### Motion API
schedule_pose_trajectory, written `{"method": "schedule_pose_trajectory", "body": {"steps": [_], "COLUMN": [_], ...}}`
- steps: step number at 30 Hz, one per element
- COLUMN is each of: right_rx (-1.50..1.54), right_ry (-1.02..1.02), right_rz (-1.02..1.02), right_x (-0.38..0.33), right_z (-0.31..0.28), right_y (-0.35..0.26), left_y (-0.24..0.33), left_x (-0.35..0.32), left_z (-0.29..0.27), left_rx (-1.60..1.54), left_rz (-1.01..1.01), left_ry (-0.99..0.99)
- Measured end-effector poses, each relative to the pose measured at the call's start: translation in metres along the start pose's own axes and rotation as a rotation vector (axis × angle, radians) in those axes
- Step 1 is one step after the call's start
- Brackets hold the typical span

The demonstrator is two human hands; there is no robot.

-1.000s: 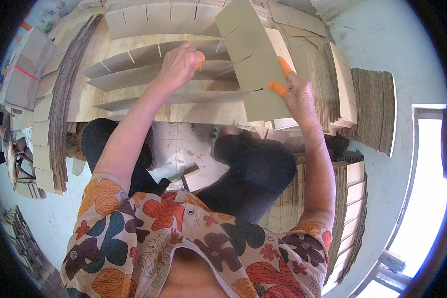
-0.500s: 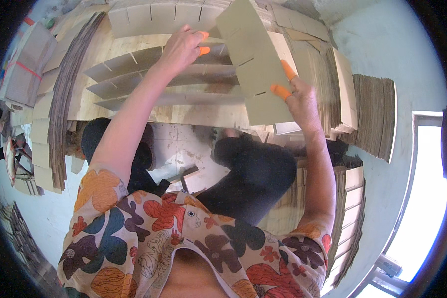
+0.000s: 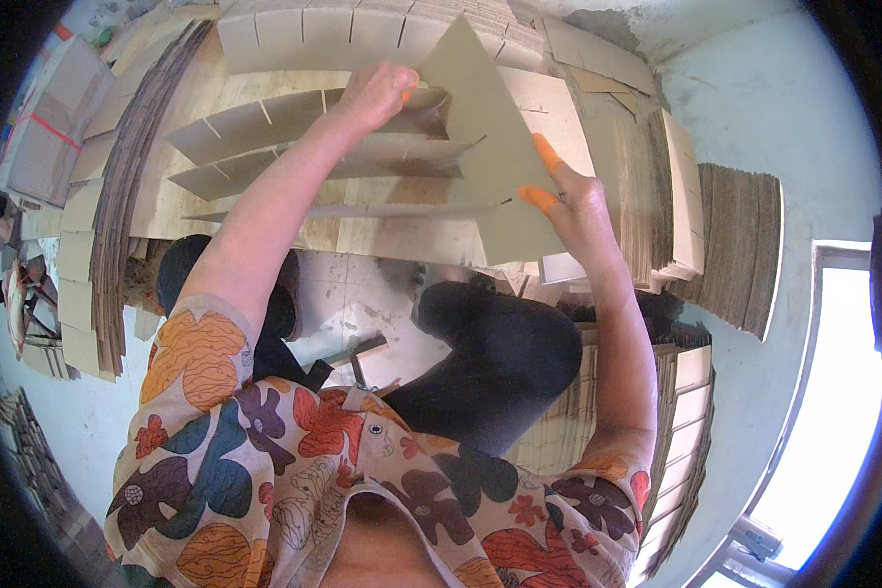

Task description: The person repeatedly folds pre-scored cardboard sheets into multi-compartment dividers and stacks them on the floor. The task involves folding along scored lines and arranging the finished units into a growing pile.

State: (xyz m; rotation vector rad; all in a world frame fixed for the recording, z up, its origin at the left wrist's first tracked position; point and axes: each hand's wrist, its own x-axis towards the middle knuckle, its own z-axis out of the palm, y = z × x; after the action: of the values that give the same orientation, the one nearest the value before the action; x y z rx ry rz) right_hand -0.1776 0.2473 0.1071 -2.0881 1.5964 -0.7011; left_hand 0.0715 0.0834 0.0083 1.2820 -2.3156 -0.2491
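Three long slotted cardboard strips (image 3: pixel 363 157) stand on edge, one behind another, on the wooden table. A flat cardboard divider piece (image 3: pixel 490 162) is tilted across their right ends, its slots meeting the middle and near strips. My right hand (image 3: pixel 580 208) pinches this piece by its right side, with orange covers on thumb and finger. My left hand (image 3: pixel 374 96) is closed at the top of the farthest strip, beside the divider's left edge; its fingertips are partly hidden, but they appear to pinch that strip.
Slotted cardboard stacks (image 3: pixel 323 29) line the table's far side. More cardboard stacks stand at left (image 3: pixel 142 167) and right (image 3: pixel 740 235). A box with red strapping (image 3: pixel 44 132) sits at far left. My knees are below the table's front edge (image 3: pixel 333 240).
The divider has swung and come lower onto the strips, its slots now meeting them. My left fingers have closed, and my right hand has shifted slightly left and nearer.
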Motion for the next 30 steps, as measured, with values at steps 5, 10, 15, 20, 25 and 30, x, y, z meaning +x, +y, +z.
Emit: {"method": "schedule_pose_trajectory", "body": {"steps": [5,10,15,20,25,30], "right_rx": [-0.177,-0.313,-0.289,-0.378,-0.407,-0.400], "right_ry": [-0.070,-0.045,-0.034,0.030,0.046,0.050], "right_rz": [-0.063,-0.083,0.019,-0.098,0.057,-0.030], "right_x": [0.013,0.016,0.004,0.015,0.008,-0.015], "right_z": [0.016,0.016,0.024,0.028,0.011,0.018], "right_y": [0.006,-0.004,-0.007,-0.007,-0.034,-0.018], "left_y": [-0.002,-0.010,-0.012,-0.008,0.015,0.083], "left_x": [0.001,0.003,0.004,0.006,0.000,-0.061], "left_z": [0.004,0.008,0.008,0.004,-0.020,-0.051], "left_rx": [-0.019,-0.017,-0.059,-0.019,-0.107,-0.130], "left_rz": [0.009,0.044,0.045,0.032,0.115,0.225], "left_ry": [0.064,0.097,0.050,0.057,0.195,-0.038]}}
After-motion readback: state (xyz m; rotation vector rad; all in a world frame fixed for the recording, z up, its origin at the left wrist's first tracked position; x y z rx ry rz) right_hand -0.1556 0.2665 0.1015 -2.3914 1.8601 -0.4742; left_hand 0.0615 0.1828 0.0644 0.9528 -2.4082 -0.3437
